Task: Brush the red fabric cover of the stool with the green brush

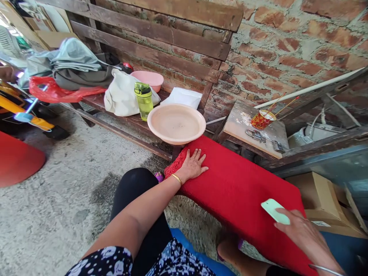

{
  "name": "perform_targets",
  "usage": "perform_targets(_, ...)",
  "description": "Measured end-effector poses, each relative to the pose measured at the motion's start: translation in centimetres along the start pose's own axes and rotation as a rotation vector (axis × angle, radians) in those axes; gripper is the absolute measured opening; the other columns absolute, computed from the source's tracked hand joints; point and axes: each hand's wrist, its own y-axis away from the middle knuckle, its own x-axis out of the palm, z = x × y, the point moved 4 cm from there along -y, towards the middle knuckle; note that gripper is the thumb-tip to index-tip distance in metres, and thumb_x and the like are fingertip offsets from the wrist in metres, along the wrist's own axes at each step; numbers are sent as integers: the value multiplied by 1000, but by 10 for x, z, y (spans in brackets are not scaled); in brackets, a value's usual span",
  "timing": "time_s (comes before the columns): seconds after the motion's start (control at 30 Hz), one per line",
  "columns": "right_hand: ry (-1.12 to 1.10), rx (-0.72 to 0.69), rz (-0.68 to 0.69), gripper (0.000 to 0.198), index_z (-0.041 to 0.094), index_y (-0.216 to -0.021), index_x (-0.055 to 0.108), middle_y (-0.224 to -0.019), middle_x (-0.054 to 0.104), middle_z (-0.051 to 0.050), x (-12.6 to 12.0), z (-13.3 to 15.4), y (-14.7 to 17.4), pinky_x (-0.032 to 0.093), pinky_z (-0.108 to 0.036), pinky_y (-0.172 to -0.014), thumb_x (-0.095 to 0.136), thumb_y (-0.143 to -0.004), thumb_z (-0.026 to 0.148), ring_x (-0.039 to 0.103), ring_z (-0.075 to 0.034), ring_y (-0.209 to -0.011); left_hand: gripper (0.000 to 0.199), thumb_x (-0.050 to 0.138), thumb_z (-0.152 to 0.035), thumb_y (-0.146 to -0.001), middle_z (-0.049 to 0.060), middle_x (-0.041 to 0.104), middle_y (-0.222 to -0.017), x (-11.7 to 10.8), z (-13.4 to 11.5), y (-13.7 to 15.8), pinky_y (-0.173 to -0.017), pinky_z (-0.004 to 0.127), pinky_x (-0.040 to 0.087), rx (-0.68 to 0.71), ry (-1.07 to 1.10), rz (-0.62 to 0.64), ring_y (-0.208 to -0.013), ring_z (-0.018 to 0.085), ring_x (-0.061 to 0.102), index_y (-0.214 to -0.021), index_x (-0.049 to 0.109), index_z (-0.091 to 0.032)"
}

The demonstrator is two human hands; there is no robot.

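A long red cloth (244, 188) is spread over a narrow bench, bunched up at its left end. My left hand (193, 165) lies flat on it near that bunched end, fingers spread, holding nothing. Toward the cloth's right end, my right hand (301, 230) grips a mint-green, flat-backed piece (275, 211) that looks like a scrub brush, with a small hole at its tip. Its underside faces the cloth and is hidden. Just beyond my left hand stands a wide pale pink basin (177, 138) with cloudy water in it.
On the wooden bench (120, 105) are a green bottle (144, 103), a white bag (120, 94), a pink bowl (151, 79) and piled clothes (77, 61). A small table (241, 124) holds a red cup (261, 122) and padlocks. A cardboard box (319, 195) stands at right.
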Motion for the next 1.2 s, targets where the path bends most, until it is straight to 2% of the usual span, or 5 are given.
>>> perform_targets(0.33,-134,-419,134,50,25,-122,69,-113,62,-6,20,214,4,44,-33,-92,61,-73,25,61,-22,-102,75,29,-65,-96,13,26,-166,-5,1,2,-124,59,10,12,-54,7,-154,30,19,-156,36,-21)
perform_targets(0.43,-102,-420,172,55,23,-125,67,-115,61,-7,23,194,3,44,-33,-92,60,-70,19,61,-22,-104,73,29,-65,-97,12,26,-166,-5,1,2,-124,58,10,-7,-69,6,-154,29,20,-156,36,-23)
perform_targets(0.67,163,-74,46,48,26,-113,74,-104,66,-8,-7,22,18,47,-37,-84,59,-68,18,66,-27,-95,73,30,-65,-96,13,26,-166,-5,-1,2,-124,59,8,-1,-51,-4,-154,30,19,-156,37,-22)
perform_targets(1.0,-36,-419,149,54,28,-123,69,-116,62,-5,14,219,34,40,-31,-92,62,-70,18,58,-22,-106,71,30,-64,-97,13,29,-165,-8,3,0,-123,59,16,-5,-69,20,-153,31,23,-154,39,-22)
perform_targets(1.2,15,-290,172,55,29,-118,70,-115,64,-4,12,129,40,42,-29,-90,58,-67,10,61,-20,-104,70,31,-64,-97,13,32,-163,-5,4,-2,-123,58,17,-9,-92,-11,-152,31,26,-153,41,-24)
